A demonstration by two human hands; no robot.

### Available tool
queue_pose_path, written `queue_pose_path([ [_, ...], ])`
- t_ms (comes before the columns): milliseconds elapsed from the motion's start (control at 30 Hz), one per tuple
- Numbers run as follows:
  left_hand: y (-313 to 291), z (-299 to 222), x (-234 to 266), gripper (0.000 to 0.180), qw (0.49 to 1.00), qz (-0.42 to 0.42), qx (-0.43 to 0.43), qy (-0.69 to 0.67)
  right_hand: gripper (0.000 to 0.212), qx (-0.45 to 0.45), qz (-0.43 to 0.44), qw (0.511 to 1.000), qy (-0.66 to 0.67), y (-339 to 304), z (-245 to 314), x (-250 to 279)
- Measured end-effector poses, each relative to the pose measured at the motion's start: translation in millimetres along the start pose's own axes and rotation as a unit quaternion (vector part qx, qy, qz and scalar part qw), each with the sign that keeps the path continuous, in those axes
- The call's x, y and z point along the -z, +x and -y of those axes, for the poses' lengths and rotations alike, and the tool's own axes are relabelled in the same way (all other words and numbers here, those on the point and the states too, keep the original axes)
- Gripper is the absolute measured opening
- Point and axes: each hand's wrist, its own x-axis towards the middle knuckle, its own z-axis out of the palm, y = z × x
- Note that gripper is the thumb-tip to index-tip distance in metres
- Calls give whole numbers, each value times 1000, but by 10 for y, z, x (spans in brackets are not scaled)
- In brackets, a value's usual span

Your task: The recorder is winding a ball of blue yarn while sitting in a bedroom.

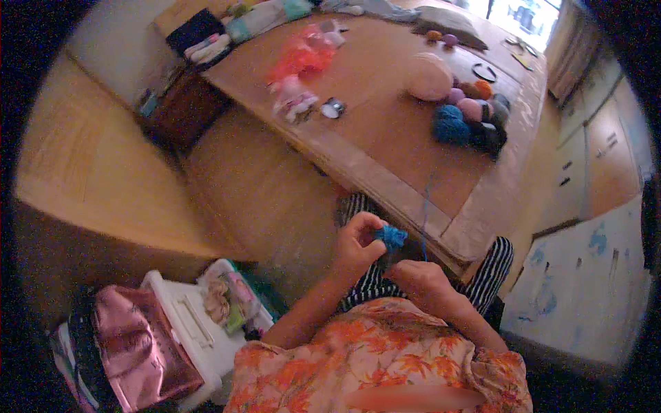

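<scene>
My left hand (pixel 360 239) is closed on a small piece of blue yarn work (pixel 392 237), pinched between thumb and fingers above my lap. Close beside it on the right, my right hand (pixel 421 279) is curled shut; what its fingers hold is too small to make out. A thin strand of yarn (pixel 425 206) runs from near my right hand up over the corner of the bed-like platform. A blue yarn ball (pixel 450 125) lies farther up on that surface, among several other balls.
The wide brown platform (pixel 330 96) fills the area ahead, its corner at my knees. On it lie a large pale pink ball (pixel 430 76), a red and pink bundle (pixel 303 65) and a small shiny round object (pixel 332 107). A white storage box (pixel 186 323) and a pink metallic bag (pixel 141 347) stand at lower left.
</scene>
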Motion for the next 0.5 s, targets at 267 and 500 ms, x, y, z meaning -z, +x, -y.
queue_pose_path([
  [267, -209, -102, -157, 31, 968, 189, 31, 161, 5, 30, -157, 986, -38, 74, -68, 330],
  [500, -71, -74, -63, 31, 995, 81, -52, -16, 7, -35, -63, 997, 32, -15, -276, -130],
])
